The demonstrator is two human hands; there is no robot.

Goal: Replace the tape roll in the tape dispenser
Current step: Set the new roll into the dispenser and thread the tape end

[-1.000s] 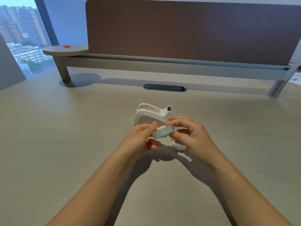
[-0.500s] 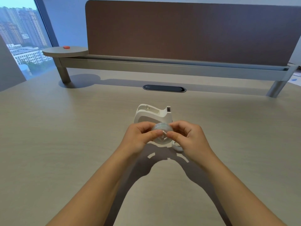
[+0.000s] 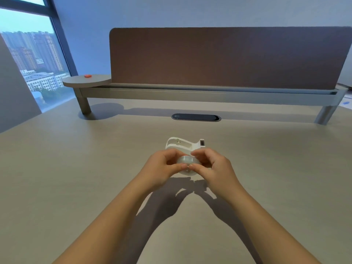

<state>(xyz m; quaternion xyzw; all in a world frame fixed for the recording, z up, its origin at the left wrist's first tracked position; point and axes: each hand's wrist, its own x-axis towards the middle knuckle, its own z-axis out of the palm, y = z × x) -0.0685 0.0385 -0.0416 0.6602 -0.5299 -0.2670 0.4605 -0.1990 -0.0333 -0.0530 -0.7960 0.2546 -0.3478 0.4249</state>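
Head view: both bare forearms reach forward over a pale wood-grain desk (image 3: 66, 178), and the hands meet near its middle. The left hand (image 3: 162, 168) and the right hand (image 3: 213, 168) are curled, fingertips pinched from either side on a small translucent tape roll (image 3: 187, 161) held just above the desk. A white part shows under the roll between the hands; what it is cannot be told, as the fingers cover most of it. Just beyond the hands, touching the line of the knuckles in this view, stands the white dispenser (image 3: 183, 143), upright, its roll cradle open on top and its cutter end pointing right. The hands hide its lower front. Dark arm shadows fall on the desk beneath the wrists. Farther back a dark oval cable port (image 3: 196, 117) is set into the desk, well apart from the dispenser. Behind it a grey shelf rail (image 3: 209, 94) on legs carries a brown divider panel (image 3: 219, 56). The rail's round left end holds a small orange object (image 3: 87, 76). At far left a window (image 3: 34, 60) shows city buildings.
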